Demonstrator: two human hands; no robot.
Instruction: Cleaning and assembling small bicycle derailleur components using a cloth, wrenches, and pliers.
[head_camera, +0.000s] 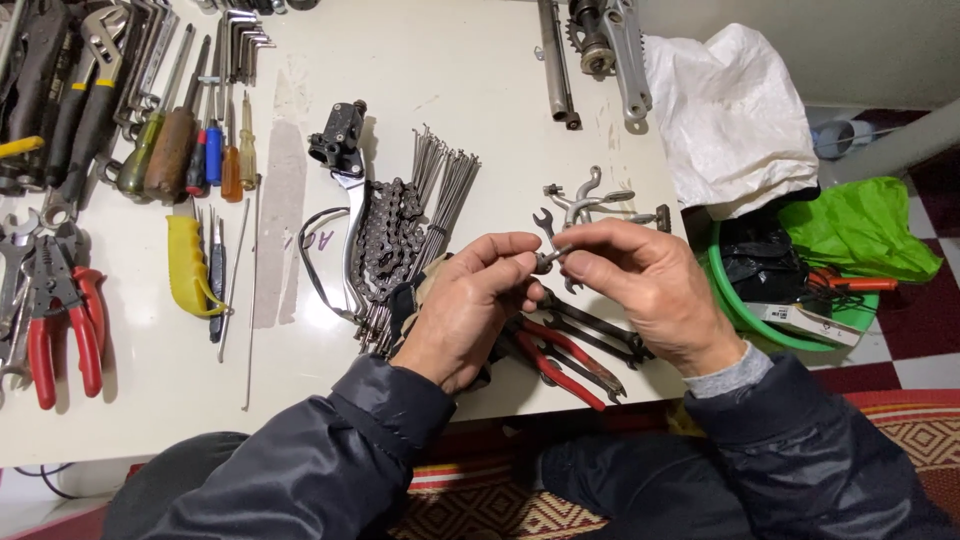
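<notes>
Small metal bolt | pinched between left hand and right hand fingertips, above red-handled pliers | light, rigid, slippery; best gripped at both ends.

The person wore a dark, slightly shiny padded jacket with creased sleeves. A grey knitted cuff showed under the right sleeve. Both hands, the left hand and the right hand, were bare, without gloves or rings.
</notes>
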